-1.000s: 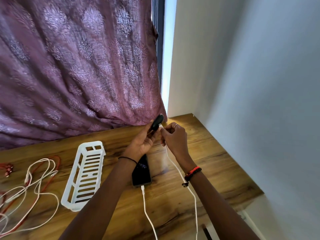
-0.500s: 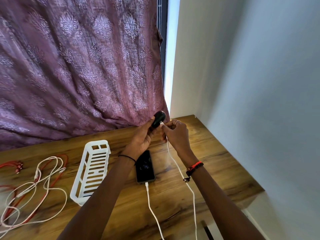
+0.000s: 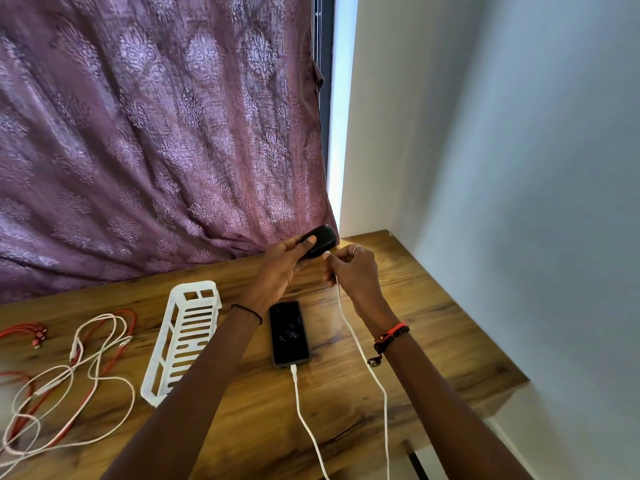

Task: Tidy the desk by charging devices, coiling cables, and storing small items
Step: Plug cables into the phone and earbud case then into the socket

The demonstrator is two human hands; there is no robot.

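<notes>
Wooden surface (image 3: 433,323) set into a room corner; patterned purple curtain (image 3: 156,133) along its far edge, pale wall (image 3: 519,168) along its right edge.

- Left hand (image 3: 277,268): raised over the far right corner. Grip closed around a black oval device (image 3: 322,237), thumb flat along its top face and fingers underneath. The device is clear of the wood, in front of the curtain hem.
- Right hand (image 3: 353,271): just right of the left hand. Grip pinches the plug end of a white cable (image 3: 360,344) between thumb and forefinger. The plug tip meets the device's lower right end; cannot tell whether it is seated. A ring (image 3: 357,248) shows on one finger.
- The cable drops from the pinch, passes under the right wrist and runs off the near edge.
- Wrists: thin black band (image 3: 247,311) on the left, red and black bead bracelet (image 3: 391,336) on the right.
- Phone (image 3: 289,332): flat and screen up between the forearms, about mid-surface, long axis toward the near edge. A second white cable (image 3: 304,417) is plugged into its near end and trails off the near edge.
- White slotted tray (image 3: 183,344): left of the phone, lying lengthwise. Bare slotted floor shows along most of its length; the left forearm crosses its near right corner.
- Tangle of white and red cables (image 3: 69,375): loose by the left edge, well apart from the tray. Red connector ends (image 3: 38,336) lie at its far side.
</notes>
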